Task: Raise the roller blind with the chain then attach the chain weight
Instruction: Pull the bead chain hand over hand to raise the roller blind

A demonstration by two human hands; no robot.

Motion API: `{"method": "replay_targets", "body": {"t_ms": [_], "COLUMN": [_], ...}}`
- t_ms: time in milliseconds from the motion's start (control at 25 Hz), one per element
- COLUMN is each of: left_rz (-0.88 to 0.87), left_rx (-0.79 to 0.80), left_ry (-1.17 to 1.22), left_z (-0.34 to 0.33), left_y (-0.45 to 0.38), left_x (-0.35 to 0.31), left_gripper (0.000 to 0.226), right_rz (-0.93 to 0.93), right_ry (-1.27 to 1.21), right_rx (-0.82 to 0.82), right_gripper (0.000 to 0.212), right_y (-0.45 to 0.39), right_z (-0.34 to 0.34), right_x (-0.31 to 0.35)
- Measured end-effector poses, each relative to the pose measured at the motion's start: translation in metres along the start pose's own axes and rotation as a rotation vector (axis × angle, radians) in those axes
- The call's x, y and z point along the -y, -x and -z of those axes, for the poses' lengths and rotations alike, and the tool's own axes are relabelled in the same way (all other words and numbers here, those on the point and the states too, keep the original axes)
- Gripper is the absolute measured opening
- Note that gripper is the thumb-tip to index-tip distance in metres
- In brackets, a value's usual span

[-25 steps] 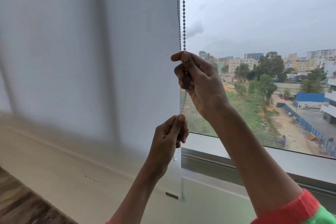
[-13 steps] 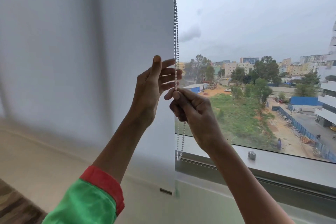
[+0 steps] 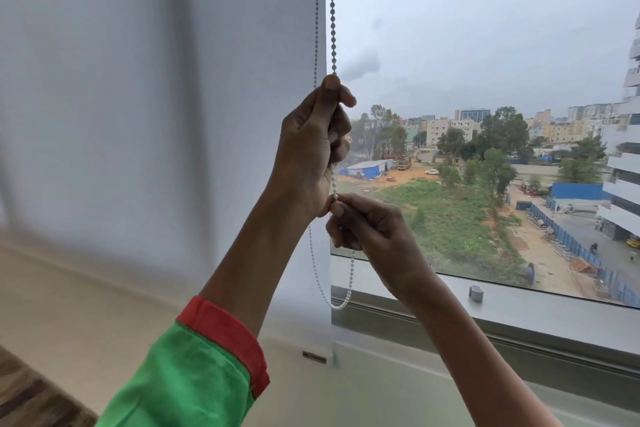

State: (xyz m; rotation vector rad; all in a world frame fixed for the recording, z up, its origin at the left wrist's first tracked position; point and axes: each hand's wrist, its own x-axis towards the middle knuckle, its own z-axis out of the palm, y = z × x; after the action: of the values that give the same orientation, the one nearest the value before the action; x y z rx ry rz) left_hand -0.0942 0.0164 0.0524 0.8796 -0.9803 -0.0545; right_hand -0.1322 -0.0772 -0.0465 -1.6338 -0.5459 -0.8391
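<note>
Head view — both hands [image 3: 313,146] on chain [image 3: 332,10]

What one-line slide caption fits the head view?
Left hand above right hand, both gripping the bead chain beside the white roller blind.

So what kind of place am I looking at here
Probably an upper-floor room in a city building. A white roller blind with a bead chain hangs at a big window, above a metal sill. Outside, seen from well above, lie a grassy lot and apartment blocks.
</note>
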Motion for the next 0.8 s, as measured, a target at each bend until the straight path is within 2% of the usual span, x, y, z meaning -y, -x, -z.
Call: {"method": "replay_targets", "body": {"t_ms": [120,200,360,600,800], "left_rz": [-0.002,0.001,0.039,0.135,0.188], "left_rx": [-0.034,-0.032,0.006,0.013,0.062], "left_ry": [-0.098,-0.107,-0.149,-0.241,-0.302], "left_z": [0.012,0.023,0.027,0.044,0.055], "left_y": [0.020,0.030,0.051,0.080,0.075], "left_x": [0.015,0.025,0.047,0.078,0.085], "left_gripper": [0.033,0.031,0.030,0.033,0.037], "right_rz": [-0.159,-0.226,-0.141,-0.088,0.022], "right_ry": [-0.038,-0.035,-0.072,-0.281,-0.153], "right_rx": [0.113,0.123,0.041,-0.045,-0.176], "right_gripper": [0.020,0.029,0.031,0.030,0.024], "right_y": [0.005,0.000,-0.038,-0.077,-0.062], "right_z": [0.011,0.018,0.014,-0.005,-0.015], "right_x": [-0.007,-0.007,0.017,0.047,0.030]}}
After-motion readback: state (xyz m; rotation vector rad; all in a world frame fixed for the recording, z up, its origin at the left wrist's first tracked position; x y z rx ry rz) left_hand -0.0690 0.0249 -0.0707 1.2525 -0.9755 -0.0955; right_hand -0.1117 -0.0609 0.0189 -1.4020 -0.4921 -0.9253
